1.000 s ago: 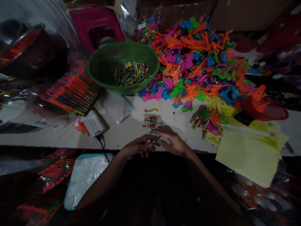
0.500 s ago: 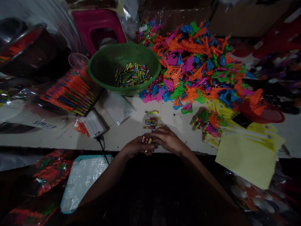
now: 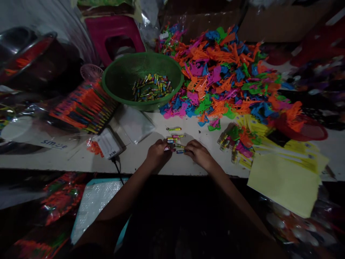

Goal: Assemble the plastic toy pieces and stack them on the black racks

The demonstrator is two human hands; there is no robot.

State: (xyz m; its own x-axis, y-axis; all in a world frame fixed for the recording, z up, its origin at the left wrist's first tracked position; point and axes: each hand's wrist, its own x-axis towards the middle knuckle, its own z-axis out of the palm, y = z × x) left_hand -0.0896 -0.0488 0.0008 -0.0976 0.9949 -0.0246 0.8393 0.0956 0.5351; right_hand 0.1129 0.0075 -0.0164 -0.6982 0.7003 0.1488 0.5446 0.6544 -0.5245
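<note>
Several small, thin tubes with bright printed wrappers [image 3: 175,136] lie side by side on the white table. My left hand [image 3: 156,155] is at their left, fingers closed around small wrapped tubes whose pink and dark ends [image 3: 167,148] stick out. From the other side my right hand [image 3: 198,154] pinches the right end of a small wrapped tube [image 3: 180,151] low in the group. The fingers partly hide how many tubes each hand has. One yellow tube [image 3: 174,128] lies apart, just beyond the group.
Ahead stands a green basket [image 3: 142,105] with many similar tubes. A heap of coloured plastic pieces [image 3: 215,75] spreads at back right. Glass-like vials [image 3: 224,143] and yellow cards [image 3: 283,180] are at right. A white box with a cable [image 3: 109,143] and clear bags [image 3: 136,124] lie left.
Both hands have moved forward from the table's near edge to the row of tubes and are now farther apart. The tubes from my left hand are now down by the row.
</note>
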